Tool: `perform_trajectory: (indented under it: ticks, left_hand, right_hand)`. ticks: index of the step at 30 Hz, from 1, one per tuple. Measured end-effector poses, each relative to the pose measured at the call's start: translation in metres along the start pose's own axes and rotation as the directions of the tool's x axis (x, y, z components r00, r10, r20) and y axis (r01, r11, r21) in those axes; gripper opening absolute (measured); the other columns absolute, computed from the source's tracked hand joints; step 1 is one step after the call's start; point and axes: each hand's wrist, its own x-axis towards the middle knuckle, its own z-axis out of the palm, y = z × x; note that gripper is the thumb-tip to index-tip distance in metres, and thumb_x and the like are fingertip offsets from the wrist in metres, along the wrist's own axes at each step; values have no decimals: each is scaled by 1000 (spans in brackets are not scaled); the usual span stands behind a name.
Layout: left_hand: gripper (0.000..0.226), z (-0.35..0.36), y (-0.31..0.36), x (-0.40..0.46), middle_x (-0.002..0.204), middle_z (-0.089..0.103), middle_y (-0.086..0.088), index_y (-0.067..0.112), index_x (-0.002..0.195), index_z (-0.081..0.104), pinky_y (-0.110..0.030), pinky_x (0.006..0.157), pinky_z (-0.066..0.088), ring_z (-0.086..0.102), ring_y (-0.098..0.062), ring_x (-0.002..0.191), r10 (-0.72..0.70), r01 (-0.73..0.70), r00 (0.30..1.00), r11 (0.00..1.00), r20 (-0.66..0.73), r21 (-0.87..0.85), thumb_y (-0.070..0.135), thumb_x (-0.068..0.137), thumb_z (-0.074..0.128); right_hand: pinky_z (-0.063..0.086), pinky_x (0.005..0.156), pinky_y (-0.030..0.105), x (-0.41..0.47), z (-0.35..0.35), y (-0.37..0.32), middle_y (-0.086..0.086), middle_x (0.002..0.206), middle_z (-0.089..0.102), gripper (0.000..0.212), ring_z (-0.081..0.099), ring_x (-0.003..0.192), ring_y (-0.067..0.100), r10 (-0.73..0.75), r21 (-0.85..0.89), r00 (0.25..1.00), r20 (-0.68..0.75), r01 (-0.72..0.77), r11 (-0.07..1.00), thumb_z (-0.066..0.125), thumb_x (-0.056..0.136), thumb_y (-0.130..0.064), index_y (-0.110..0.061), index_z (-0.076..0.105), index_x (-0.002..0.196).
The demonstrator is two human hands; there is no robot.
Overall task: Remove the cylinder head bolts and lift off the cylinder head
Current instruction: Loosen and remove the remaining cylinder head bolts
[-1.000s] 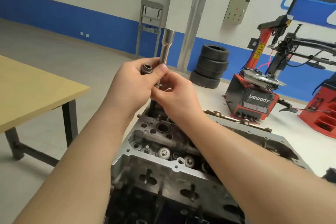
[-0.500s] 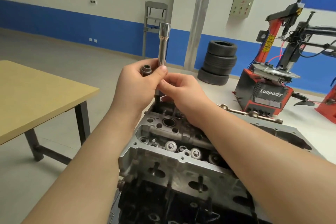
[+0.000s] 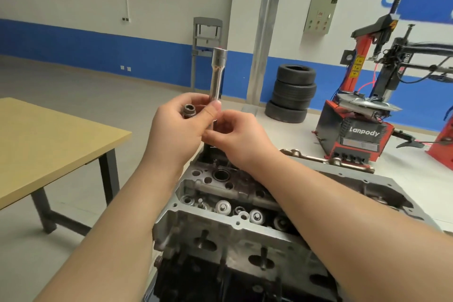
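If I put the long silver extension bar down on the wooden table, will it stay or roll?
The extension bar looks round and smooth along its shaft, so it would probably roll. It seems rigid polished steel, likely slippery. The table looks flat, without any edge lip.

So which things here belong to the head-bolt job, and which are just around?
Job:
- long socket extension, held upright by both hands
- small dark socket, in the left hand
- right hand
- cylinder head

Just around:
- wooden table
- stacked tyres
- tyre changer
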Motion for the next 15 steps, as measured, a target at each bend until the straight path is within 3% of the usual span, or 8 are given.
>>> perform_trajectory:
  ticks: [3,6,8,11,15]
  left_hand:
    - [18,0,0,1,94,78,19,32,110,77,-5,65,51,72,6,89,-14,14,1000,1000,6,5,22,102,65]
    - [24,1,-1,1,95,78,20,24,123,75,-4,68,51,73,5,90,-40,39,998,999,41,16,20,107,58]
    - [21,1,-1,0,96,78,20,27,118,76,-4,69,51,73,2,92,-23,22,998,1000,52,4,20,105,62]
    - [13,-2,-2,0,96,76,23,37,103,75,-8,69,54,72,4,91,11,-12,1000,1000,17,25,26,97,74]
    - [12,-2,-3,2,92,72,24,34,102,73,-4,59,49,65,12,84,-2,3,999,999,-47,39,38,92,79]
  right_hand:
    - [60,91,38,-1,-1,0,-5,95,79,14,74,89,12,-14,1,997,71,14,1000,71,98,-19,-15,77,110]
    - [59,98,41,-3,-1,-2,-1,103,80,18,75,99,16,-11,10,993,113,9,1000,68,99,-16,-13,75,115]
    - [60,92,45,-3,1,-3,1,97,79,21,75,95,21,-5,-13,995,101,7,1000,74,93,-30,-14,74,107]
    - [60,77,38,-2,5,-3,-4,85,73,31,70,80,15,-2,-103,1000,8,3,995,82,84,-46,-20,69,95]
    - [58,73,33,1,2,-1,-8,86,74,25,69,79,10,11,-108,1000,-15,-12,994,83,87,-43,-21,74,97]
